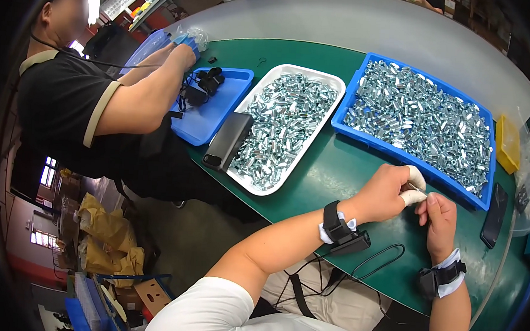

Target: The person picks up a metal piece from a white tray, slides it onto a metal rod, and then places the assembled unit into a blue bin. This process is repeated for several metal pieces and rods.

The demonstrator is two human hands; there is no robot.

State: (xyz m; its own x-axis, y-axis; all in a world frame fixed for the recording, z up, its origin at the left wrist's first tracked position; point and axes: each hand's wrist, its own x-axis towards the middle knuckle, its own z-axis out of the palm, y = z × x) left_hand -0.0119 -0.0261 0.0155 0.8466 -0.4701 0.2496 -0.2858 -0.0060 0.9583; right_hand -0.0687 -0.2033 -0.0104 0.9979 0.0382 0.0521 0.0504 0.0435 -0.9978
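My left hand (387, 194), with white covers on its thumb and a fingertip, pinches a small shiny metal part (415, 187). Close against it is my right hand (437, 221), its thumb and fingers pressed together at the part's near end. Whatever lies between the right fingertips is too small to make out. Both hands are over the green table (319, 175), just in front of a blue tray (393, 154) heaped with small silvery metal pieces (419, 123). Black straps with small boxes circle both my wrists.
Left of the blue tray, a white tray (283, 188) holds similar pieces, with a black device (227, 142) on its rim. Farther left, a co-worker (69, 93) handles something blue beside another blue tray (237, 82). A phone (494, 216), yellow bin (507, 144) and cable (387, 249) lie around.
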